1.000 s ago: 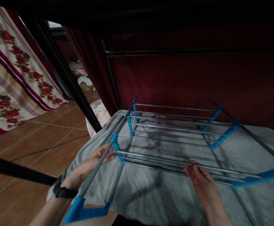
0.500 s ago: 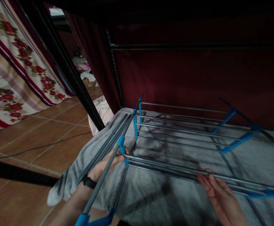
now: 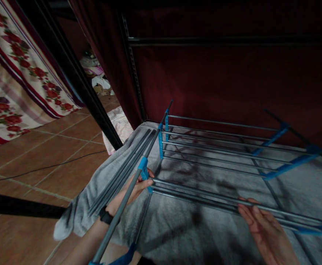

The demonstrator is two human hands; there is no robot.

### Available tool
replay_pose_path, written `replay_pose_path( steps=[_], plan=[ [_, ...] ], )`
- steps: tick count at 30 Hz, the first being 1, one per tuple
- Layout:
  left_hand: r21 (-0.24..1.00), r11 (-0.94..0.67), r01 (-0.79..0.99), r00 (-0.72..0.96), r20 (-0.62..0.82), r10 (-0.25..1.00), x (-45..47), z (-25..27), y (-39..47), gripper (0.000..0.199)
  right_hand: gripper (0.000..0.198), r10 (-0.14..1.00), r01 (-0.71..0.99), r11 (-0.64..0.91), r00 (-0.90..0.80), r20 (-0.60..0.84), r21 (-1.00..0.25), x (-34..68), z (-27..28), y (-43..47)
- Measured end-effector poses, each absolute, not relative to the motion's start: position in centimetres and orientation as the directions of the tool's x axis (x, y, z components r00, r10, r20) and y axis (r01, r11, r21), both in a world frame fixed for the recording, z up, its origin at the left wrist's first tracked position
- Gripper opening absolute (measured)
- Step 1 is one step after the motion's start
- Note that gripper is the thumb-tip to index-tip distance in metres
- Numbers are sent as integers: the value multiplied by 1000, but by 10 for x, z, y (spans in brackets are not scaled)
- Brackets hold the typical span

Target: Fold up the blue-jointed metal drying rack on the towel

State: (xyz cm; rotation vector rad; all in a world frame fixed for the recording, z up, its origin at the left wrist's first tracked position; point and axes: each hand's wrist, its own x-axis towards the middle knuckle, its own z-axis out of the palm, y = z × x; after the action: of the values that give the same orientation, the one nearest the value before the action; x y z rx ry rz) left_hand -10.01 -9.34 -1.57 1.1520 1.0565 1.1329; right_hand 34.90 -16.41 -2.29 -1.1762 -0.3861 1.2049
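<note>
A frame of grey metal rods and blue plastic brackets lies on a grey blanket. My left hand (image 3: 135,189), with a dark band on its wrist, pinches the left end of a metal rod (image 3: 194,190) against a blue bracket (image 3: 143,165). Farther along that same rod, my right hand (image 3: 263,222) holds it between thumb and fingers. Just below run other rods that end at a blue bracket (image 3: 315,230) on the right. Whether the rod's tip sits inside the left bracket is hidden by my fingers.
Several loose rods (image 3: 123,171) lie on the blanket (image 3: 174,224) left of the frame. A black post (image 3: 94,106) and a dark red curtain (image 3: 219,81) border the bed. Beyond are floor tiles (image 3: 50,147), a cable (image 3: 58,162) and a flowered cloth (image 3: 17,73).
The view has shifted slightly. My left thumb now lies over the rod's end at the bracket. My right hand keeps its hold on the rod.
</note>
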Motion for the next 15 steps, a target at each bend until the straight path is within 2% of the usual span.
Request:
replay_pose_path(
  steps=[5, 15],
  plan=[
    [986, 91, -136, 85, -80, 993, -95, -10, -95, 41, 36, 852, -497, -115, 396, -342, -860, 347, -22, -162],
    [995, 9, -99, 60, -3, 998, -83, 5, -96, 49, 48, 808, -490, -149, 441, -392, -859, 334, -5, -160]
  ],
)
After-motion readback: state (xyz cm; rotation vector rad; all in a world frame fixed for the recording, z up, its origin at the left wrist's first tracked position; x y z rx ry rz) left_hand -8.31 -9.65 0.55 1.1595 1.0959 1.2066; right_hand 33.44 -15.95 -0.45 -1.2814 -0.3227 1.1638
